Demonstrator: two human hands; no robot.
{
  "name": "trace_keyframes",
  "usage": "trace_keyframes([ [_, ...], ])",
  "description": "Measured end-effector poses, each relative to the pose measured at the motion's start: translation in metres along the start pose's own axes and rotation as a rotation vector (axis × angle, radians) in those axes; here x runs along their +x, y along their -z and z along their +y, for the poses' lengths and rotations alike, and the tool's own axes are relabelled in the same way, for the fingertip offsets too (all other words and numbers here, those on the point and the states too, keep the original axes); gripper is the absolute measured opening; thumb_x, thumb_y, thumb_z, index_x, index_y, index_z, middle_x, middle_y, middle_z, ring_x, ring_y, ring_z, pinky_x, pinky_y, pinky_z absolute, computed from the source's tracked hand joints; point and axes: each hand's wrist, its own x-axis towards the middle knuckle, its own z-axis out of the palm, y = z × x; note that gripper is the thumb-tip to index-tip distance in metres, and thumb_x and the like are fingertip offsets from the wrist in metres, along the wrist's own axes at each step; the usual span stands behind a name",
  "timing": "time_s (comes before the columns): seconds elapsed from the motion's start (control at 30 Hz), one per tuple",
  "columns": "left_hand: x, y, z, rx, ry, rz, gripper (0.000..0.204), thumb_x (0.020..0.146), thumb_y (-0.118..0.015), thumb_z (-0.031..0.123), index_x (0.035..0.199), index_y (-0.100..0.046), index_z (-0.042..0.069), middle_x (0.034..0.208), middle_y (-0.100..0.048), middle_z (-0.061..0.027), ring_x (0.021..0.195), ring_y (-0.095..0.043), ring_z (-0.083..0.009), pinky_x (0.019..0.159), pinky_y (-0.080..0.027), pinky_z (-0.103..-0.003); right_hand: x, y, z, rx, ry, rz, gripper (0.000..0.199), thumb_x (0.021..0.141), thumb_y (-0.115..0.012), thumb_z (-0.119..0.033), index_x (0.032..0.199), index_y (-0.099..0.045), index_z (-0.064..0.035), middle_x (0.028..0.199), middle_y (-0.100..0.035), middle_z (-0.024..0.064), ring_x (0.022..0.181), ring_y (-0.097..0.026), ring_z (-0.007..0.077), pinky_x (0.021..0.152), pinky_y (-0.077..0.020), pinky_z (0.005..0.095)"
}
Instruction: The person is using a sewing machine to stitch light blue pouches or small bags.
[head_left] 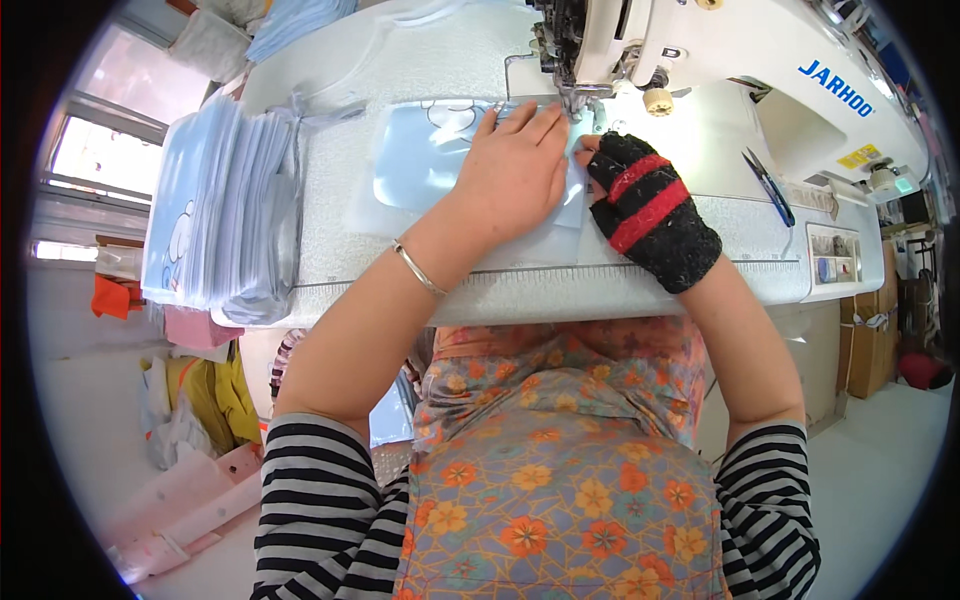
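Floral apron, hands on blue sheet, small items in white tray

A grey apron covers the front, printed with orange, yellow and teal flowers among thin, angular yellow lines. Black-and-pale-grey striped sleeves end near the elbows, and a slim silver-coloured bracelet circles the left wrist. On the right hand is a fuzzy black glove with two red bands, cut short at the fingers.
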Motion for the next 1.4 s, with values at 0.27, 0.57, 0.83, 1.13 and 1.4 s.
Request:
trace_keyframes([
  [0.27,-0.006,-0.003,0.01,-0.016,0.068,0.097,0.042,0.088,-0.06,0.018,0.126,-0.057,0.0,0.135,-0.055,-0.0151,0.128,-0.05,-0.0335,0.104,-0.038,-0.061,-0.002,0.005,-0.006,0.011,0.011,-0.01,0.037,0.079,-0.06,0.001,0.116,-0.063,-0.0022,0.121,-0.062,0.0171,0.112,-0.059,0.0364,0.097,-0.049,0.044],
  [0.57,-0.021,0.006,0.007,-0.053,-0.045,0.076,0.037,0.089,-0.06,0.017,0.123,-0.058,0.002,0.13,-0.058,-0.0131,0.127,-0.052,-0.0308,0.104,-0.04,-0.06,-0.001,0.007,-0.007,0.019,0.013,-0.063,0.04,0.079,-0.059,0.001,0.118,-0.063,-0.0028,0.123,-0.061,0.0173,0.113,-0.058,0.036,0.099,-0.0483,0.0445],
  [0.83,-0.026,0.013,0.012,-0.096,-0.069,0.102,0.027,0.084,-0.061,0.011,0.109,-0.064,0.003,0.119,-0.063,-0.01,0.118,-0.059,-0.0287,0.101,-0.046,-0.05,-0.002,0.004,-0.008,-0.013,0.018,-0.044,0.042,0.081,-0.057,0.001,0.123,-0.06,-0.0035,0.127,-0.06,0.0175,0.115,-0.057,0.0363,0.1,-0.0466,0.0453],
  [1.13,-0.01,0.008,-0.005,-0.122,-0.076,0.164,0.026,0.076,-0.061,0.007,0.102,-0.066,0.004,0.113,-0.064,-0.0094,0.111,-0.062,-0.0285,0.098,-0.049,-0.049,0.002,0.003,-0.007,-0.051,0.035,-0.04,0.042,0.081,-0.057,0.001,0.123,-0.058,-0.0017,0.127,-0.059,0.0191,0.116,-0.056,0.0371,0.101,-0.0455,0.0458],
  [1.4,0.007,0.003,-0.02,-0.092,-0.09,0.144,0.034,0.077,-0.062,0.001,0.11,-0.067,0.005,0.118,-0.065,-0.0085,0.105,-0.064,-0.0292,0.088,-0.054,-0.04,0.008,0.002,-0.003,-0.047,0.0,-0.028,0.043,0.081,-0.059,0.0,0.124,-0.058,-0.002,0.125,-0.059,0.0187,0.114,-0.057,0.0378,0.103,-0.0435,0.0459],
])
